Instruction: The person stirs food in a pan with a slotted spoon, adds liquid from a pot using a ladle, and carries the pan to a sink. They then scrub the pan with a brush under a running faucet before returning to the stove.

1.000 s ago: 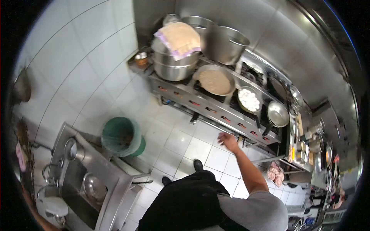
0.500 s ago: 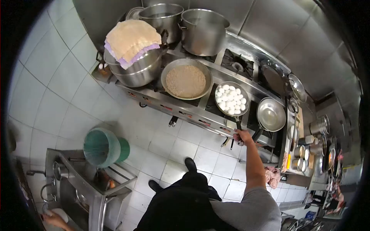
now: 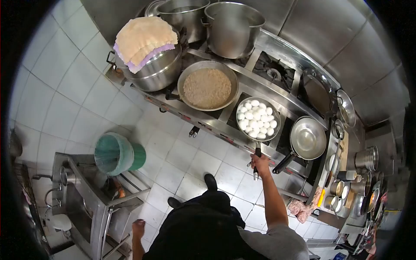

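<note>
- low in the frame, left of centre, the left hand [image 3: 138,225] hangs closed in a loose fist beside the steel sink unit [image 3: 93,203], with nothing in it.
- right of centre, the right hand [image 3: 260,162] is wrapped around the dark handle [image 3: 257,155] of the egg pan [image 3: 258,119].
- that pan, full of white eggs, sits on the stove [image 3: 225,125], between the pan of grain [image 3: 208,89] and an empty pan [image 3: 307,138].
- upper left, a cloth-covered pot [image 3: 149,65]; stockpots [image 3: 232,28] at the top edge.
</note>
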